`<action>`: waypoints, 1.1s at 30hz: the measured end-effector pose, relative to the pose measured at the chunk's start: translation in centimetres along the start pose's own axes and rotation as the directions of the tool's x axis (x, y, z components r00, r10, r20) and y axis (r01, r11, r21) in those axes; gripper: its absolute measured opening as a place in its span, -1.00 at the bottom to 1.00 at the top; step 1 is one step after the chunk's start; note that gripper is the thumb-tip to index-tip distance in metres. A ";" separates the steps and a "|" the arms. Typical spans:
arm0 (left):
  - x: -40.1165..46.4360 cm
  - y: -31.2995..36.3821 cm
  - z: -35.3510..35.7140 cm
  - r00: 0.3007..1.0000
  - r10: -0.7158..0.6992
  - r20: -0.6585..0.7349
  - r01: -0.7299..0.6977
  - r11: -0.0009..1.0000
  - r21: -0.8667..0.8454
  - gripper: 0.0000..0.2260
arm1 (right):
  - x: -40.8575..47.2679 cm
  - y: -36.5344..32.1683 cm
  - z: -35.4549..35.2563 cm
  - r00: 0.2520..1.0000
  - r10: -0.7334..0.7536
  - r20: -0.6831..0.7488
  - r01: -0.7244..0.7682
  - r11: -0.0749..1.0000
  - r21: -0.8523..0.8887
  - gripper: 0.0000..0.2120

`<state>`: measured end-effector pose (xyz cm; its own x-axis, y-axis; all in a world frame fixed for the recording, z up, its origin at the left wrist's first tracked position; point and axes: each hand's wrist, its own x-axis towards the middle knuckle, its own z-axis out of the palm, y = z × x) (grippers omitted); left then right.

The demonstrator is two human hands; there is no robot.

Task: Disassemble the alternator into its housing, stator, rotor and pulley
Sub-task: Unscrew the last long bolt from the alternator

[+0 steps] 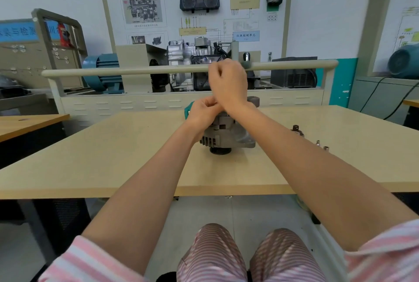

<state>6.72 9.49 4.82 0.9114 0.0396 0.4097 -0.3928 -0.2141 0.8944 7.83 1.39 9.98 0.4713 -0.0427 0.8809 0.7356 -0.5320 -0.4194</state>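
The alternator [229,133] stands on the wooden table [113,157], its dark pulley [220,150] at the near, lower end and its grey finned housing above. My left hand [204,110] has curled fingers on the alternator's top left, and a teal object [187,109] peeks out behind it. Directly above the alternator, my right hand [227,81] is raised in a fist with its back toward me. Whatever the fist holds is hidden. The alternator's top face is covered by both hands.
A small dark removed part [296,129] and two little metal fasteners [322,145] lie on the table to the right. Behind the table stands a training bench with a rail [136,70], a gearbox and a blue motor [102,71].
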 end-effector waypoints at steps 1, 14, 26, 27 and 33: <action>0.1 0.0 0.0 1.000 -0.008 -0.022 0.008 1.000 0.009 -0.82 | -0.5 0.0 0.2 0.994 -0.104 -0.014 0.097 0.960 -0.264 -0.65; -0.3 0.3 -0.2 0.997 -0.020 0.068 0.020 1.000 0.006 -0.70 | 1.6 -0.2 -1.0 0.910 0.388 0.146 -0.391 0.689 0.610 -0.45; -0.4 0.3 0.2 0.997 -0.006 -0.078 0.007 1.000 0.007 -0.83 | -0.5 -0.5 -0.2 0.997 -0.067 0.045 0.076 0.966 -0.246 -0.63; -0.3 0.4 0.2 0.995 -0.016 -0.099 0.020 0.999 0.042 -0.81 | -1.0 -0.7 0.0 0.994 -0.104 0.043 0.112 0.893 -0.436 -0.70; -0.3 0.5 0.2 0.998 -0.004 -0.069 0.010 0.995 0.097 -0.81 | -1.2 -0.9 0.4 0.996 -0.087 -0.013 0.071 0.890 -0.450 -0.70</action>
<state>6.32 9.22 5.08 0.9022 0.1074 0.4177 -0.3695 -0.3069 0.8771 6.77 2.27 9.24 0.3992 -0.0077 0.9168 0.4696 -0.8572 -0.2116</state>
